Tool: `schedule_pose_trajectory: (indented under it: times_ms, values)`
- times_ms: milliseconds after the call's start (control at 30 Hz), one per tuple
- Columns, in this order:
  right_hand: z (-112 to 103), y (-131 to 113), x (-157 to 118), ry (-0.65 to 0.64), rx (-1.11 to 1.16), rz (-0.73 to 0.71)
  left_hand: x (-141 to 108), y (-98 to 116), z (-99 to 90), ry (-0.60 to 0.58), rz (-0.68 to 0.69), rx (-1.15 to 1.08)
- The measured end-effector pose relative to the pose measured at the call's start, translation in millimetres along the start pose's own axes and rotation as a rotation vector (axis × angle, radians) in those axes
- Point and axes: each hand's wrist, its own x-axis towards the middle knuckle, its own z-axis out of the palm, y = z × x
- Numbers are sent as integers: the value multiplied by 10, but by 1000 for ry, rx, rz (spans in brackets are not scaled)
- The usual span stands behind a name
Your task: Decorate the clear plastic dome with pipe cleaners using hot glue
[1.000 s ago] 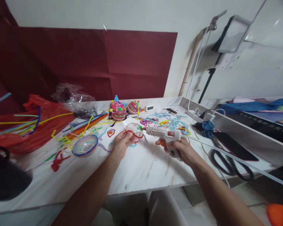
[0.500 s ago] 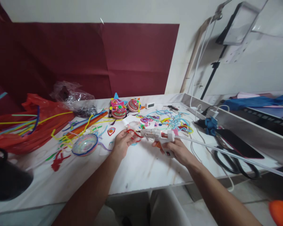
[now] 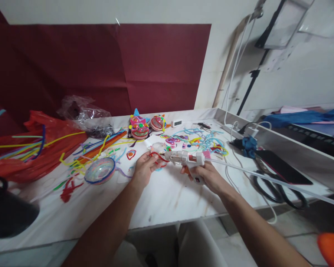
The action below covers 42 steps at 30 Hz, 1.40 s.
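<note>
So the left hand (image 3: 144, 167) has a clear piece with a wavy red strip (image 3: 159, 156) pinched in its fingers, just above the middle of the worktop (image 3: 169, 204). The right hand (image 3: 204, 172) is wrapped around a white glue gun (image 3: 183, 158), fingers by the orange trigger, with a long clear glue stick (image 3: 247, 170) poking out the back. The nozzle's right up at the red strip, can't tell if it's actually touching. Clear bowl with a blue rim (image 3: 99, 171) sits off to the left, two colorful decorated figures (image 3: 139, 128) behind, black-handled scissors (image 3: 278, 193) over on the right.
</note>
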Motion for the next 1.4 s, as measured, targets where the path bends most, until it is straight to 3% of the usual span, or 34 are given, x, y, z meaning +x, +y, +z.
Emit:
schedule_pose_trajectory:
  times_ms: [1400]
  values:
    - [21,-25,-26,15,-9,-1,11,-5,-10,12,-2,-11]
